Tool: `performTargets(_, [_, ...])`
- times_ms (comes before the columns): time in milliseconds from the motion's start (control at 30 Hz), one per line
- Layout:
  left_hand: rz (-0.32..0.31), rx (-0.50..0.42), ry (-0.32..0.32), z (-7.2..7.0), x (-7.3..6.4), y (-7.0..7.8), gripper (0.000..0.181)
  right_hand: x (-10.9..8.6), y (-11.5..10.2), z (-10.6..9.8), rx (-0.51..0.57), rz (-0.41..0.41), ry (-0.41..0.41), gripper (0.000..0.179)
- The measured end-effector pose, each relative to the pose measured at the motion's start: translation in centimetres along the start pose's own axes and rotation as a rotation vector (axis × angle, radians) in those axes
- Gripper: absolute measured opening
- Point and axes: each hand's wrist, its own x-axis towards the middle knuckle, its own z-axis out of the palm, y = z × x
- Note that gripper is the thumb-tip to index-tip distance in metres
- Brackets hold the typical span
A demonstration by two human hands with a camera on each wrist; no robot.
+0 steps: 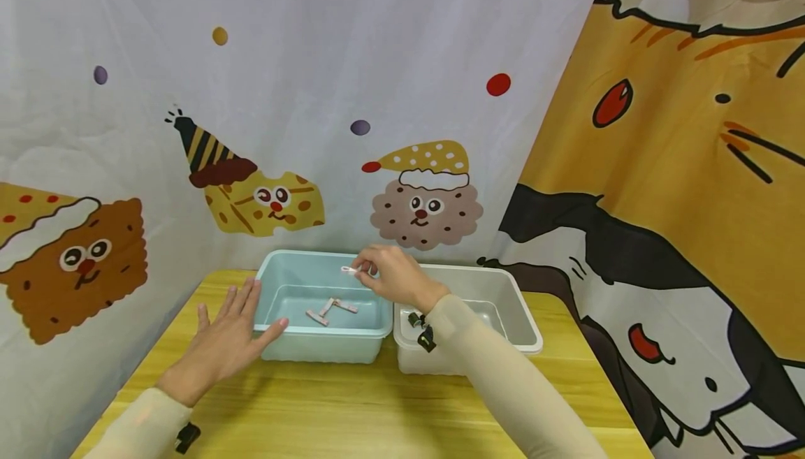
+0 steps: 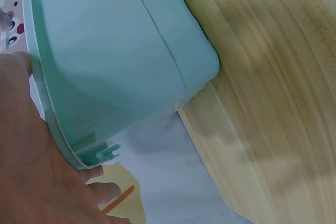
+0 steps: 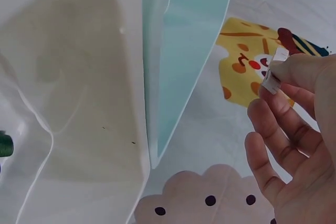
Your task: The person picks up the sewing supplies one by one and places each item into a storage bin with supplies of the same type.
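My right hand is over the back right part of the light blue bin, pinching a small pale pink-and-white strip between thumb and fingers. In the right wrist view the strip looks flat-sided with dark marks; the thumb covers its middle. Several similar strips lie on the blue bin's floor. My left hand is at that bin's left side, fingers straight and spread, touching the rim in the left wrist view.
Directly right of the blue bin stands a white bin, partly behind my right forearm. Inside it is a small dark green thing. Both bins stand on a wooden table. A printed cloth hangs close behind them.
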Motion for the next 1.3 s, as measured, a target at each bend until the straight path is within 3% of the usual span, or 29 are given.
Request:
performTargets(400, [-0.005,0.006,-0.004,0.0,0.2,-0.1,0.121,1.2,1.1,-0.2,0.000,0.120,0.030,0.014])
performTargets(1033, [-0.009,0.010,-0.009,0.0,0.1,0.0,0.120,1.9,2.4,0.1,0.011,0.211,0.021,0.013])
performTargets(1133, [-0.010,0.009,-0.009,0.0,0.2,0.0,0.120,1.8,2.5,0.1,0.005,0.233,0.010,0.023])
performTargets(1300, [-0.013,0.000,-0.013,0.0,0.2,0.1,0.121,1.4,2.5,0.1,-0.012,0.306,-0.043,0.061])
